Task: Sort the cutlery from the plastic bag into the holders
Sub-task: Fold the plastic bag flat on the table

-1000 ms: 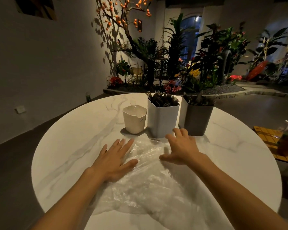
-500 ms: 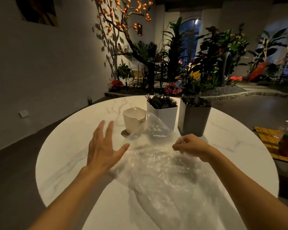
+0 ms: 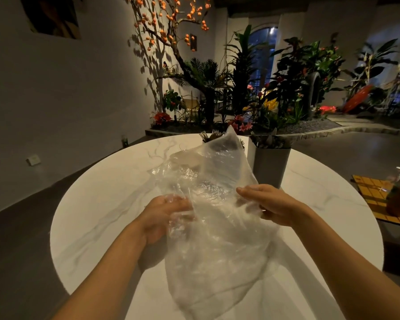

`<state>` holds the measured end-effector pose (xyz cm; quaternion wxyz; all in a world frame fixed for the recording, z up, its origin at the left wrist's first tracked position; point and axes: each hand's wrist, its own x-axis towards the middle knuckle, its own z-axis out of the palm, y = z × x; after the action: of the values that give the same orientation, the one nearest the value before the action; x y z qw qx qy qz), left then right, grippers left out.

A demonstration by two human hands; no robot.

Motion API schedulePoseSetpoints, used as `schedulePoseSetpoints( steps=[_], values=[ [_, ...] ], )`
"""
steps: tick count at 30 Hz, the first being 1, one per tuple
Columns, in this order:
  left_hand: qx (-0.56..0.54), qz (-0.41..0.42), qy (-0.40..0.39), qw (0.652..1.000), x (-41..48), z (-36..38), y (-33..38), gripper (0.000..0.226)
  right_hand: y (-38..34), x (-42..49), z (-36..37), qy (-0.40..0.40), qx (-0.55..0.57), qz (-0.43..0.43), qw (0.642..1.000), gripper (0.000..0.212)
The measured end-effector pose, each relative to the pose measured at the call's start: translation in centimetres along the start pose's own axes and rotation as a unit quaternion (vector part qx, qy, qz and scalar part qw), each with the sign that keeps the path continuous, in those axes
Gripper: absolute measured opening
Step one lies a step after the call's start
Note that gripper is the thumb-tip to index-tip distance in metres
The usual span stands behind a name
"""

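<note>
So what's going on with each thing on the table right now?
Bag: crumpled, lifted off the table at its far end, looks empty.
Left hand: grips the bag's left side.
Right hand: grips the bag's right edge.
Grey holder: upright, cutlery inside.
White holder: mostly hidden behind the bag, cutlery tops showing.
Table: bears the bag's near end and the holders.

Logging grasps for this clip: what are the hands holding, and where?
Both hold the clear, crinkled plastic bag: the left hand grips its left edge, the right hand its right edge, about mid-height.
</note>
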<state>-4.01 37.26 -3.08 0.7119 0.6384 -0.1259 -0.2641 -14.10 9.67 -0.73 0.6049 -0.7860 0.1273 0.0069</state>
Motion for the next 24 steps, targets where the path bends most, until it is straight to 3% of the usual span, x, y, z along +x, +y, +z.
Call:
schedulePoseSetpoints(
  steps=[3, 7, 12, 16, 17, 19, 22, 24],
  values=[
    [0.076, 0.023, 0.006, 0.997, -0.1, -0.4, 0.1, 0.029, 0.0, -0.3, -1.1, -0.033, -0.043, 0.007, 0.998, 0.042],
    [0.159, 0.056, 0.006, 0.986, 0.0, -1.5, 0.0, 0.02, 1.0, 0.2, -2.0, -0.055, 0.049, -0.012, 0.997, 0.024],
    [0.085, 0.069, -0.001, 0.994, 0.1, -3.2, 0.3, 0.024, 2.5, 0.5, -2.2, -0.049, 0.092, -0.045, 0.994, 0.032],
    [0.032, 0.067, -0.047, 0.996, 0.4, -4.9, 0.5, 0.039, 2.6, 0.4, -3.3, -0.131, 0.175, -0.044, 0.975, 0.054],
    [0.025, 0.065, -0.044, 0.997, 0.6, -5.2, 0.5, 0.041, 2.8, 0.5, -3.7, -0.129, 0.181, -0.041, 0.974, 0.054],
    [0.017, 0.059, -0.009, 0.998, 0.9, -5.4, 0.3, 0.039, 3.1, 0.7, -3.8, -0.082, 0.187, -0.037, 0.978, 0.031],
    [0.035, 0.063, 0.046, 0.996, 1.1, -5.2, -0.3, 0.038, 3.7, 1.1, -3.9, -0.044, 0.189, -0.016, 0.981, 0.044],
    [0.085, 0.075, 0.049, 0.992, 1.1, -5.3, -0.7, 0.024, 4.1, 1.2, -4.0, -0.028, 0.176, -0.002, 0.984, 0.047]
  ],
)
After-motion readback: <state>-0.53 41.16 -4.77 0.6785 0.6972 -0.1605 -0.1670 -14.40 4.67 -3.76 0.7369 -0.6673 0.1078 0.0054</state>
